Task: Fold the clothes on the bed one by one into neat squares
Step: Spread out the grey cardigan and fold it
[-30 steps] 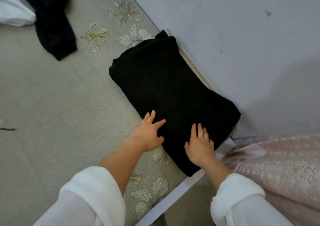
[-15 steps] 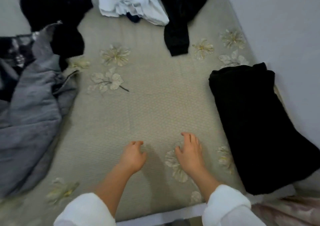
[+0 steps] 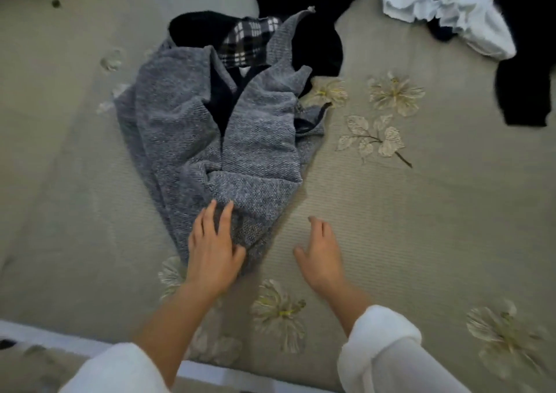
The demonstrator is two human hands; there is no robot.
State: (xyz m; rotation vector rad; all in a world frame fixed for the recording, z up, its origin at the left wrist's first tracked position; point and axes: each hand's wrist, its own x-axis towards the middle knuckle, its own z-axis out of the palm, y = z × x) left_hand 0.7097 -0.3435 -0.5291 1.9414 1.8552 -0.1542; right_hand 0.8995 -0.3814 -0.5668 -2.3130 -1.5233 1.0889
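A crumpled grey knit garment (image 3: 192, 139) with a dark lining lies on the bed (image 3: 421, 212) in the middle left. My left hand (image 3: 212, 248) rests on its near end, fingers straight on the cloth. My right hand (image 3: 322, 251) hovers just to the right of the garment over the bare bedcover, fingers loosely spread, holding nothing. A black-and-white checked piece (image 3: 246, 41) and a black garment (image 3: 313, 10) lie behind the grey one.
A white garment (image 3: 445, 4) and another black garment (image 3: 523, 76) lie at the far right. The bed's white front edge (image 3: 60, 341) runs along the bottom. The bedcover has embroidered flowers (image 3: 394, 94).
My view swung left from the folded black garment by the wall to the grey garment. Both hands left the black garment; my left hand now touches the grey one.
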